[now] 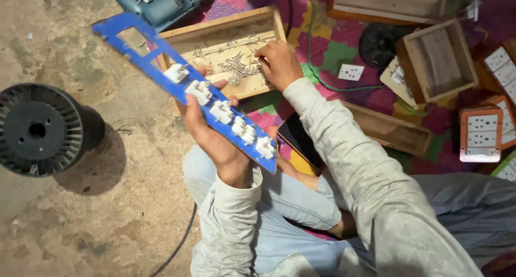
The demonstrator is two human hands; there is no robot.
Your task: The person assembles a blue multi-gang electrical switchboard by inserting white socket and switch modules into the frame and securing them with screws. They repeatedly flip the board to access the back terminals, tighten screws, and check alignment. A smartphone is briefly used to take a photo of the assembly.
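Your left hand [212, 140] grips a long blue plastic panel [161, 67] with rectangular cut-outs, held tilted so that its free end rises up and away from you toward the blue electric drill [158, 5]. Five white plastic switch bodies [220, 110] sit in a row in the panel's lower cut-outs, while the two openings at the far end are open frames. Your thumb crosses the panel's near edge beside the second switch body and your fingertips show past the far edge, so the hand is clamped around the panel at its middle. Just beyond the panel lies a shallow pale wooden tray [271, 19] holding a scatter of small metal screws [236, 67]. Your right hand [277, 65] reaches into that tray with its fingers bent down onto the screws at the tray's right side; whether they have pinched one cannot be told. To the right of the tray, on the patterned pink cloth [344, 51], stands an open wooden box [438, 59] with nothing visible inside it. Left of the panel, on the concrete floor [64, 212], rests a black plastic spool [40, 129].
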